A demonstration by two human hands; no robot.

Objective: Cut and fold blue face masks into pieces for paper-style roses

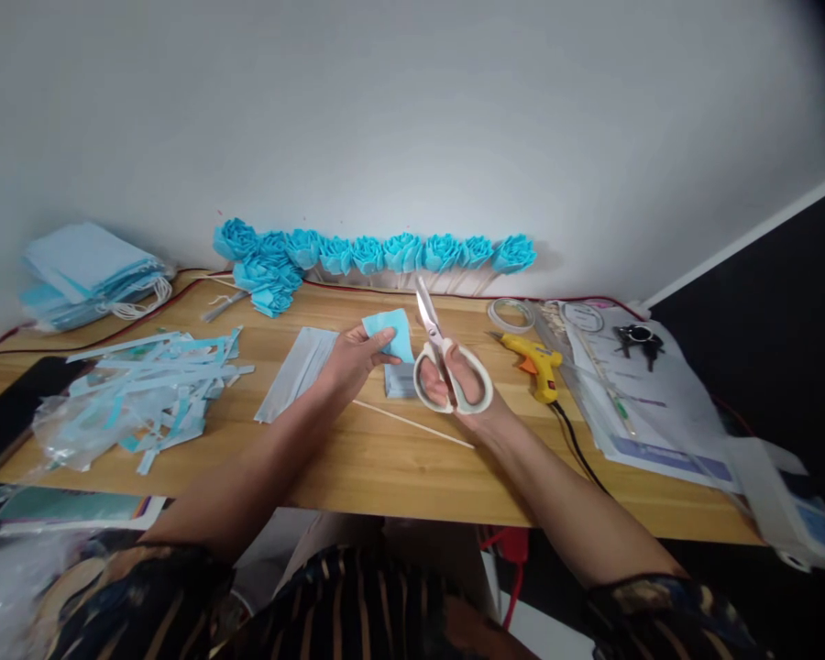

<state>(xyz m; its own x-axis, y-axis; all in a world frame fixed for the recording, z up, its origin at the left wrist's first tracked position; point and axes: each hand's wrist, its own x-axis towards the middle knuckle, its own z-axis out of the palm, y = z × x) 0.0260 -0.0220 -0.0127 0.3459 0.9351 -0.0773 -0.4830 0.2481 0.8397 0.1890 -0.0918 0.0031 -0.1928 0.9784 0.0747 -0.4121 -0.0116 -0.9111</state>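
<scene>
- Here's the light-blue rectangular fabric piece (pixel 402 341), pinched in the left hand (pixel 358 356) above the brown wooden table (pixel 399 477)
- Right hand (pixel 463 374) grips white-handled metal scissors (pixel 433 323) just beside it, blades pointing away
- Beyond, blue ruffled fabric flowers (pixel 368 255) line the grey wall (pixel 412 110)

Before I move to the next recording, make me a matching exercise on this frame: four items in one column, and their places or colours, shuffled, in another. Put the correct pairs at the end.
Column 1
1. Scissors
2. Blue piece
3. Glue gun
4. Keys

Column 2
A. Held in the left hand
B. Lying on the papers at the right
C. Held in the right hand
D. Yellow, lying on the tabletop

Right pairs: 1-C, 2-A, 3-D, 4-B
</scene>
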